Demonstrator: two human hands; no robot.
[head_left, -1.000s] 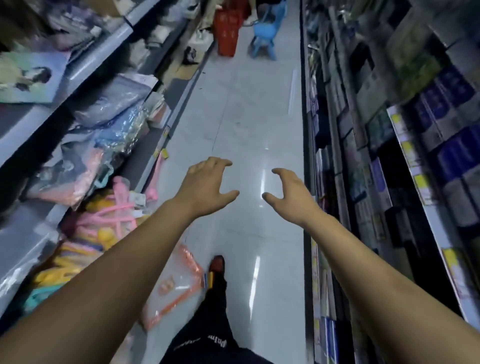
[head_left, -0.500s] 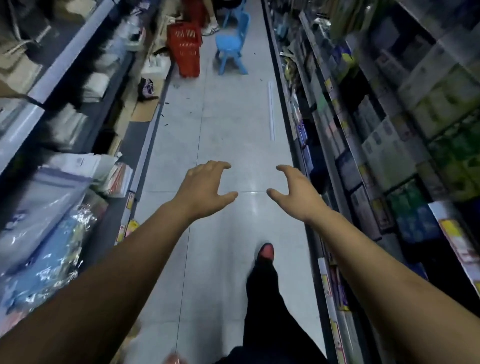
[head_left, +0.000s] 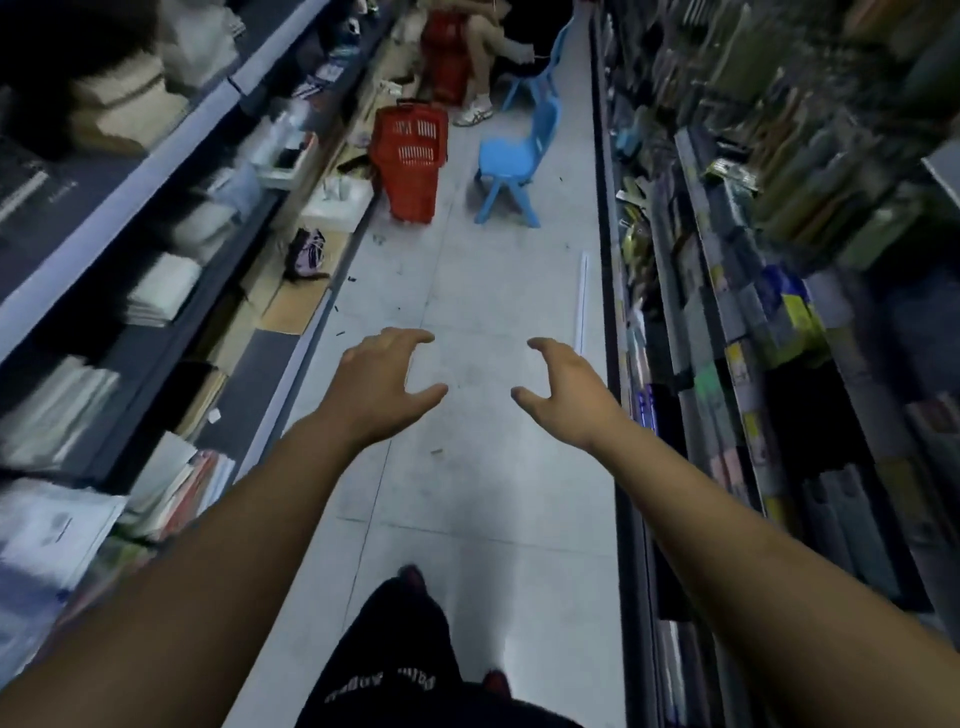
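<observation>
The shelf goods (head_left: 57, 415) at far left are blurred. The top edge cuts the seated person (head_left: 483, 57); the bottom edge cuts the arms of left hand (head_left: 374, 384) and right hand (head_left: 566, 395).

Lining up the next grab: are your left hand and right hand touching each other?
Apart. The head view shows grey tiled floor between the left hand and the right hand; both hold nothing.

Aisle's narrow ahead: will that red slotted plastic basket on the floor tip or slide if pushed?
Probably light: the red slotted plastic basket has perforated walls. It stands tall, narrowing downward, so a high push may tip it.
</observation>
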